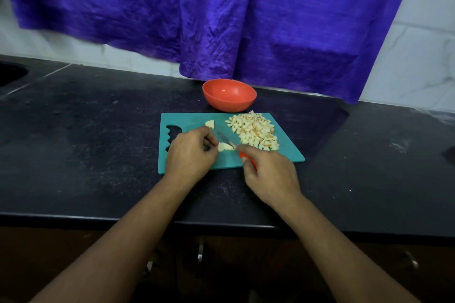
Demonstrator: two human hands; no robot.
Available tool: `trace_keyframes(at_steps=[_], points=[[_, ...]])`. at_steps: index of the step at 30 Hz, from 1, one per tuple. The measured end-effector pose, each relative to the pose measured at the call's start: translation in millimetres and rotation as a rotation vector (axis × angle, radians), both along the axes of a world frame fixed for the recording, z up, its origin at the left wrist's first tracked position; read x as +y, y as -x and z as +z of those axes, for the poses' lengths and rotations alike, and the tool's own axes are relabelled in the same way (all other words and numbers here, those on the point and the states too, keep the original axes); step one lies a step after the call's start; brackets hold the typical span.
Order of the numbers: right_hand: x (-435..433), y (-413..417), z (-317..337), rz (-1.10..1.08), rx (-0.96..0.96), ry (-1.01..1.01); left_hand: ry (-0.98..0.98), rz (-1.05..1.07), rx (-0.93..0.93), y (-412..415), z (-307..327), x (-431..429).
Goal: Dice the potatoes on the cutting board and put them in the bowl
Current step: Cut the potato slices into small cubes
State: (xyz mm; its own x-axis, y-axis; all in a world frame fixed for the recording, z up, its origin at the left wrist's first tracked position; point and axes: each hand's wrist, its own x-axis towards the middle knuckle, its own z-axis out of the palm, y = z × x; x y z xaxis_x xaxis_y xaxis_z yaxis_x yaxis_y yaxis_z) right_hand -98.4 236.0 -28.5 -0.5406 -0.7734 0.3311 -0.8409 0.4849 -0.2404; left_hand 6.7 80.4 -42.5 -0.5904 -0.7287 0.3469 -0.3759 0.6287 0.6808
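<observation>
Dicing step, nearly done. Left hand (190, 152) grip pinches potato chunk (225, 147) mid cutting board (283, 155). Right hand (270, 172) grip closed round knife (225, 139), blade across chunk. Diced pile (254, 131) at 2 o'clock, spare piece (210, 124) at 11. Bowl (229, 103) at 12, beyond board, looks unfilled. Next likely: cut down, holding hand clear of blade.

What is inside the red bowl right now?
The visible inside of the red bowl is bare: no potato. Its near inner wall is hidden by the rim. The diced pile lies on the cutting board.
</observation>
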Motion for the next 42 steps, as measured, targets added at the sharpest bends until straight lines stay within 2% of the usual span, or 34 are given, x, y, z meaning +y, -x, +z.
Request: trace_keyframes(at_steps=[5,11,21,28,34,39,42], points=[[-4,17,5,0.063,0.016,-0.034,-0.018,-0.011,-0.007,0,0,-3],[9,1,-5,-0.080,0.012,0.050,0.061,-0.032,-0.134,1,-2,-4],[-2,-5,-3,0.013,0.061,-0.005,-0.050,-0.031,-0.037,0,1,0],[3,2,-3,-0.028,0.002,0.065,-0.010,-0.038,-0.055,-1,2,0],[9,1,-4,-0.043,-0.038,0.067,0.100,-0.143,-0.221,-1,4,1],[11,3,-4,-0.056,-0.083,0.114,0.125,-0.218,-0.244,3,3,-9],[11,0,-3,-0.053,-0.062,0.094,0.090,-0.345,-0.236,4,7,-25]])
